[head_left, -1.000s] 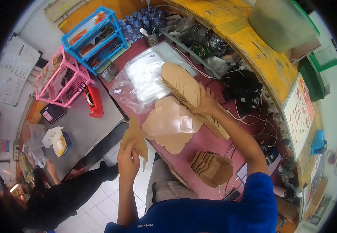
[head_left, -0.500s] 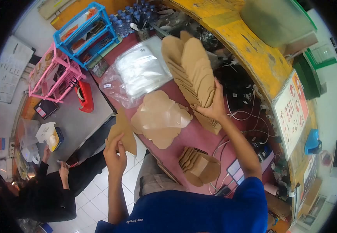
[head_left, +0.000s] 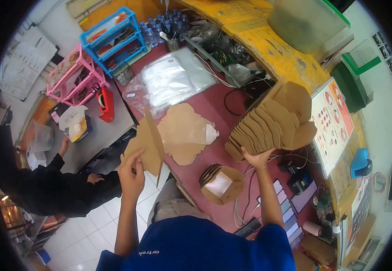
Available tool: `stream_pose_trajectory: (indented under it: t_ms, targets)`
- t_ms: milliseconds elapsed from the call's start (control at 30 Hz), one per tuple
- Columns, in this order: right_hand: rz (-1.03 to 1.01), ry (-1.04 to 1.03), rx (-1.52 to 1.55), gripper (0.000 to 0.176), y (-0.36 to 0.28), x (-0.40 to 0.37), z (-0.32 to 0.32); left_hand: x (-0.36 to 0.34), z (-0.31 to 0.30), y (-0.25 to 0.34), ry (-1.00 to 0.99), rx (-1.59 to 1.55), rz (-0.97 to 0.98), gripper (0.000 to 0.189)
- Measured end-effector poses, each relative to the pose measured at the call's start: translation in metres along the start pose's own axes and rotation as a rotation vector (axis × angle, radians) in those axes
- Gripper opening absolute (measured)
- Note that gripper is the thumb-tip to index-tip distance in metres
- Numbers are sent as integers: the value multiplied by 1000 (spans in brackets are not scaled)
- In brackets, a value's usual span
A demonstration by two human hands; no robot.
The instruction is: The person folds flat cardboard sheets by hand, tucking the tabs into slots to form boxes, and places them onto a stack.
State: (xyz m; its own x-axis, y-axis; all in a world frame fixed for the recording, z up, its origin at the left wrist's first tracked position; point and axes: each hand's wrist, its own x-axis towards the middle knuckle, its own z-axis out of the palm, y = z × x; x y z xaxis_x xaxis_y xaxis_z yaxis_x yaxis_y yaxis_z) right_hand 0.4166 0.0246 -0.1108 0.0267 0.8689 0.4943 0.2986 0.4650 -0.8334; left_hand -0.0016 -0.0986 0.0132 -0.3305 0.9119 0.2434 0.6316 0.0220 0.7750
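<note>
My left hand (head_left: 132, 177) pinches a brown cardboard box blank (head_left: 145, 147) with creased flaps, held up off the table's left edge. My right hand (head_left: 257, 159) grips the lower end of a thick stack of nested cardboard boxes (head_left: 261, 124), which leans toward the back right. Between the hands, an opened-out cardboard blank (head_left: 184, 133) with a shiny inner face lies on the red table. Nearer my body sits a smaller nest of cardboard boxes (head_left: 221, 186), apart from both hands.
Clear plastic bags (head_left: 171, 79) lie behind the flat blank. Blue trays (head_left: 114, 40), a pink rack (head_left: 76, 77) and a red tape dispenser (head_left: 105, 106) stand left. Cables and phones (head_left: 286, 210) are on the right. A co-worker in black (head_left: 47, 180) is at the left counter.
The big stack has moved right with my right hand and now tilts to the right. The blank in my left hand has been raised and shows more of its folds. The view has shifted slightly.
</note>
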Motion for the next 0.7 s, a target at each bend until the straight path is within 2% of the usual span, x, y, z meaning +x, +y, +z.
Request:
stream_pose_trajectory:
  t_ms: [100, 167, 200, 267, 400, 467, 600, 667, 700]
  targets:
    - [111, -72, 28, 105, 6, -13, -14, -7, -5, 11, 20, -37, -26, 26]
    - [110, -139, 21, 80, 4, -14, -20, -9, -7, 15, 31, -21, -15, 27]
    - [106, -131, 21, 80, 0, -15, -20, -10, -8, 15, 30, -22, -6, 27]
    - [111, -96, 59, 66, -10, -16, -18, -14, -10, 13, 0, -33, -15, 28]
    - [109, -69, -55, 62, -17, -23, -23, -19, -5, 13, 48, -79, 170, 29]
    - [104, -152, -154, 63, -15, -26, -23, -24, -10, 22, 7, -126, 1, 30]
    - [146, -100, -111, 61, -21, -31, -21, -28, -13, 22, 58, -174, 52, 30]
    - [64, -124, -174, 58, -24, -33, -23, -33, -20, 26, -17, -123, -78, 30]
    - [67, -125, -175, 58, -28, -34, -25, -36, -20, 25, -19, -122, -80, 30]
